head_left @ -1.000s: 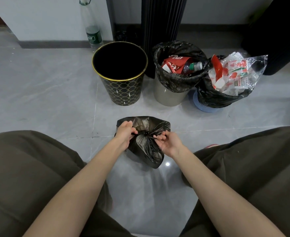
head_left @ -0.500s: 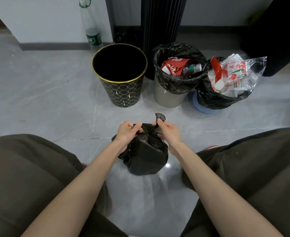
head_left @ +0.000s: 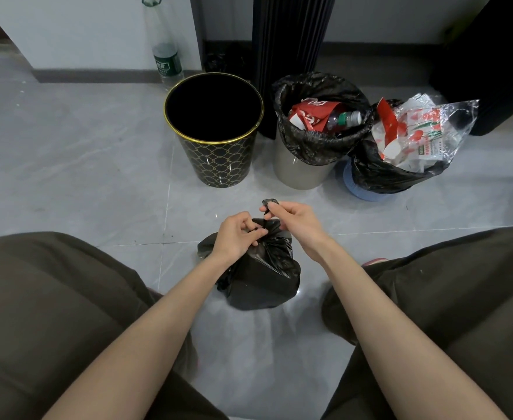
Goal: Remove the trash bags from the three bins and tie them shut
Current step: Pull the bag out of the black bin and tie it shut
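A filled black trash bag [head_left: 261,277] sits on the floor between my knees, its mouth gathered into a neck. My left hand [head_left: 237,234] pinches the gathered neck. My right hand [head_left: 294,221] pinches a thin twisted end of the bag and holds it up above the neck. Behind stand three bins: a black bin with gold pattern [head_left: 216,128] without a bag, a grey bin [head_left: 300,165] lined with a black bag of rubbish, and a blue bin [head_left: 367,189] with a black bag holding clear plastic wrappers.
A tall clear bottle [head_left: 166,53] stands by the wall behind the black bin. A dark ribbed column [head_left: 288,37] rises behind the grey bin. My knees in dark trousers flank the bag on both sides. Grey tile floor lies to the left.
The bag's open mouth has been gathered shut into a neck. My right hand has drawn a twisted end upward, and the bag has sunk a little lower and nearer to me.
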Demonstrator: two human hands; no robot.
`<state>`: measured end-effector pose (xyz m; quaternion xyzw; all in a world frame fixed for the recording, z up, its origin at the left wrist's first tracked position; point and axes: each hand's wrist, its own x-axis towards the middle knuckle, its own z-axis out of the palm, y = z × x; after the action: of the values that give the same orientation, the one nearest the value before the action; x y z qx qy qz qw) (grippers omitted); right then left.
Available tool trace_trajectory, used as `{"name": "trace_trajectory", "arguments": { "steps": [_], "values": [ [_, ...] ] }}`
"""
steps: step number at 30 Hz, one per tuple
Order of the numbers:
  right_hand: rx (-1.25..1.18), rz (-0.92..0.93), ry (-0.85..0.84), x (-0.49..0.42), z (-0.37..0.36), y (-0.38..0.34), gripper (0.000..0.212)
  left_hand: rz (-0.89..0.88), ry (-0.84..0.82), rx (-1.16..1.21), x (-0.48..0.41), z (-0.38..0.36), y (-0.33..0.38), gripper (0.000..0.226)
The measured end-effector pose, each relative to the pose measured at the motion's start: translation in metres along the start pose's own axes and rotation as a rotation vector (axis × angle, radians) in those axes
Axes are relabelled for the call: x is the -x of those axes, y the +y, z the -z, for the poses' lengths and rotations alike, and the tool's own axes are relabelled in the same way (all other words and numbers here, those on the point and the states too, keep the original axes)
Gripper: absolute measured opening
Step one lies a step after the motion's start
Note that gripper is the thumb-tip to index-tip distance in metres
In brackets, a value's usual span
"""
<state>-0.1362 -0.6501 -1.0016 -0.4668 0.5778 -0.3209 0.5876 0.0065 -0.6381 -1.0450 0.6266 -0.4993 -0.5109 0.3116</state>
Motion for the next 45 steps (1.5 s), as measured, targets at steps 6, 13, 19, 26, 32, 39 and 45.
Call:
{"name": "trace_trajectory", "arguments": {
  "steps": [6, 13, 19, 26, 32, 39, 45],
  "values": [
    [-0.382, -0.134, 0.270, -0.005, 0.001, 0.027, 0.017, 0.192, 0.122, 0.320, 0.009, -0.003, -0.008, 0.035],
    [-0.023, -0.220, 0.116, -0.002, -0.028, 0.051, 0.018, 0.261, 0.169, 0.384, 0.014, 0.000, -0.007, 0.032],
    [0.003, -0.197, -0.111, 0.006, -0.023, 0.047, 0.008, 0.229, 0.115, 0.302, 0.011, 0.014, -0.002, 0.026],
    [-0.192, -0.216, -0.101, 0.006, -0.026, 0.056, 0.011, 0.173, 0.107, 0.183, 0.008, 0.021, -0.001, 0.025],
    [-0.478, -0.310, -0.001, 0.000, -0.022, 0.056, 0.009, -0.071, 0.069, -0.260, -0.001, 0.042, 0.009, 0.023],
    [0.281, -0.064, 0.039, 0.002, -0.023, 0.051, 0.029, -0.132, -0.209, -0.305, 0.000, 0.041, 0.028, 0.015],
    [0.581, 0.066, -0.169, 0.005, -0.015, 0.041, 0.029, -0.178, -0.216, -0.368, -0.005, 0.034, 0.029, 0.014]
  ]
}}
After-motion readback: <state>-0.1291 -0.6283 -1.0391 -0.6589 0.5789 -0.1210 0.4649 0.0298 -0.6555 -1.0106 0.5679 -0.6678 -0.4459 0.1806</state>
